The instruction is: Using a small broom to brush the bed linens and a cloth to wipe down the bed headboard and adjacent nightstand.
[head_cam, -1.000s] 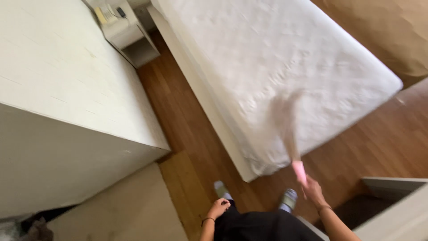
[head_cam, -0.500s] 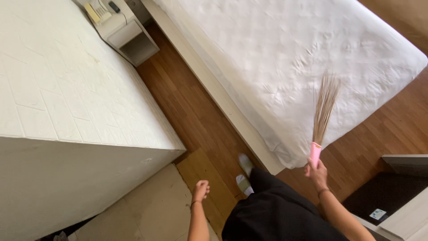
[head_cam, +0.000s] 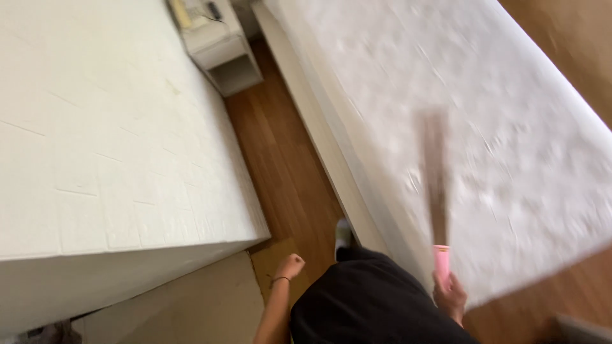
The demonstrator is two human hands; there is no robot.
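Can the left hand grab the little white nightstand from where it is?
Probably not. The left hand is a closed fist down by the person's side, and the white nightstand stands at the far end of the wooden floor strip between the two mattresses, well apart.

blk garment (head_cam: pixel 370 299) | bare arms – no sleeves | dk wristband (head_cam: pixel 275 279)

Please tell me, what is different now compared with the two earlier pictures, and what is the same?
The small broom swung across the bare mattress: blurred at first, then sharp and upright, now blurred once more and further up the mattress. The view shifted towards the bedside cabinet. The right hand kept its grip on the pink handle. The left hand stayed empty, loosely closed at the side.
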